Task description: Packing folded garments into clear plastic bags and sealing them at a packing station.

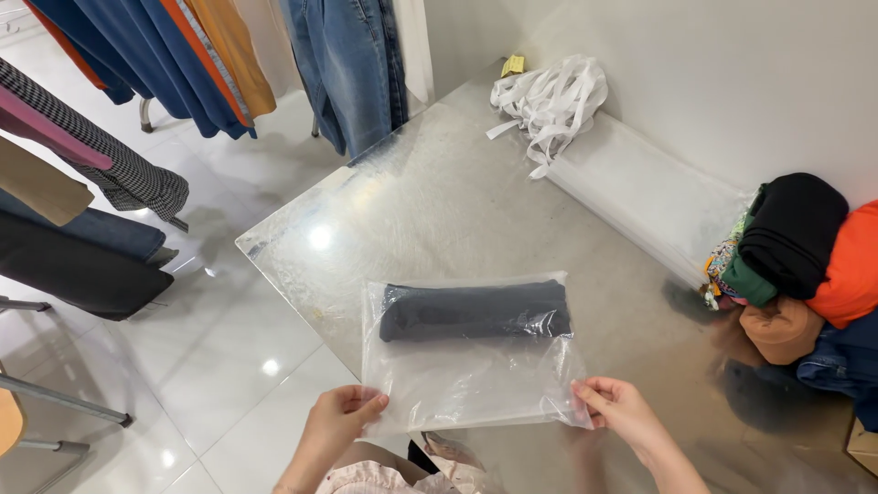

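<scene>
Bright, even overhead light glares off the steel table (439, 201) and glossy floor (247, 366) (edges slightly bowed).

Steel table (430, 197) — clear bag (471, 375) holding dark garment at near edge; beyond it, white straps (549, 101), flat plastic stack (645, 192), folded clothes pile (796, 265).

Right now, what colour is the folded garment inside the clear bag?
Dark navy, almost black. The folded garment shows best in the head view, through the clear bag.
</scene>
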